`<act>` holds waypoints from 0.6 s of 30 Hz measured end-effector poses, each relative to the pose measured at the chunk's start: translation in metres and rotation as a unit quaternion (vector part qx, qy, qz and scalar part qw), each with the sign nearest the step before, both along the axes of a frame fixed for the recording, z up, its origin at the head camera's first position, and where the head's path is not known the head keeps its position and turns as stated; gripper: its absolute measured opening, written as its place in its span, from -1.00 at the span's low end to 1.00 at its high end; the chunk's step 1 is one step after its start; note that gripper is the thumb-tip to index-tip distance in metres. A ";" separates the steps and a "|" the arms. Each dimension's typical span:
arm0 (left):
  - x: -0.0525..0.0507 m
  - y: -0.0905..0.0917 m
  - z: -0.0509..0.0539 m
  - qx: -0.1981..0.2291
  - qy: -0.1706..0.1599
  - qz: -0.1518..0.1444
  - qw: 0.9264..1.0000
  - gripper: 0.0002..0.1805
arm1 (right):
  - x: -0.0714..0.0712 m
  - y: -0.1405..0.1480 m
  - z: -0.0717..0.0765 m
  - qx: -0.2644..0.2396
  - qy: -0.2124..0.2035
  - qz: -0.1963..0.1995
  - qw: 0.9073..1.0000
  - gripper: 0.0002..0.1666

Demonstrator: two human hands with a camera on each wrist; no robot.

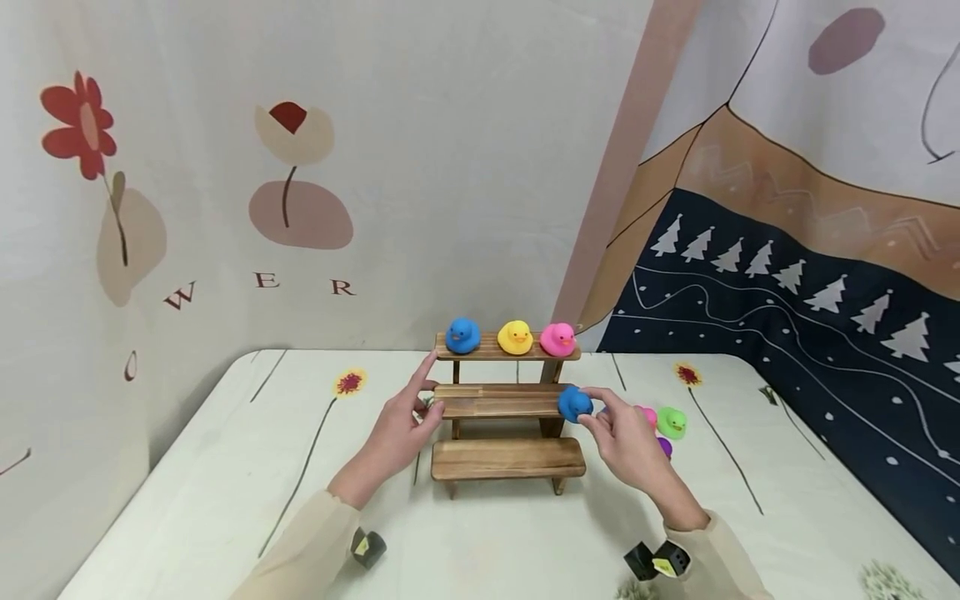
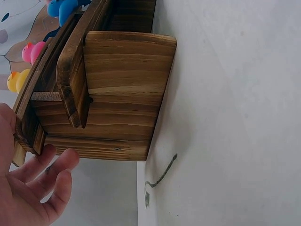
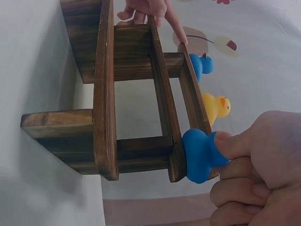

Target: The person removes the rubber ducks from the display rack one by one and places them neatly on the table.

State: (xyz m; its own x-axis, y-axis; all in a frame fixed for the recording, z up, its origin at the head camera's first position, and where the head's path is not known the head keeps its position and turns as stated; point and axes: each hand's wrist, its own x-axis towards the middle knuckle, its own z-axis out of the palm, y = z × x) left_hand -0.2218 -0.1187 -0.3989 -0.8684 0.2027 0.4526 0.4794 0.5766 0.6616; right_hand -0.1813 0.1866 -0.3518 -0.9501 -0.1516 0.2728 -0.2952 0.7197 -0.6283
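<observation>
A three-tier wooden stand (image 1: 508, 457) holds a blue rubber duck (image 1: 462, 336), a yellow rubber duck (image 1: 515, 337) and a pink rubber duck (image 1: 558, 340) on its top tier. At the right end of the middle tier, my right hand (image 1: 628, 442) pinches another blue rubber duck (image 1: 574, 404) between thumb and fingers. The right wrist view has this duck (image 3: 196, 155) against the tier's end, the thumb on its head. My left hand (image 1: 395, 429) is at the stand's left end, its index finger extended to the top tier and its thumb by the middle one.
Right of the stand lie more rubber ducks: a green one (image 1: 672, 423), a purple one (image 1: 665, 447) and a pink one (image 1: 647, 414), partly hidden behind my right hand. A pale flower-print cloth (image 1: 300, 500) covers the table, and printed curtains hang behind and to the right.
</observation>
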 end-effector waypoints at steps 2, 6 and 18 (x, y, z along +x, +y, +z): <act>0.000 0.000 -0.001 0.001 0.002 0.000 1.000 -0.21 | 0.001 0.002 -0.001 0.001 0.010 -0.001 1.000 -0.56; -0.001 0.000 -0.002 0.003 0.007 -0.003 1.000 -0.21 | 0.001 0.005 -0.003 0.002 0.023 -0.005 1.000 -0.57; 0.000 0.000 0.001 0.002 -0.009 -0.006 1.000 -0.22 | 0.001 0.012 -0.004 -0.001 0.025 -0.010 1.000 -0.58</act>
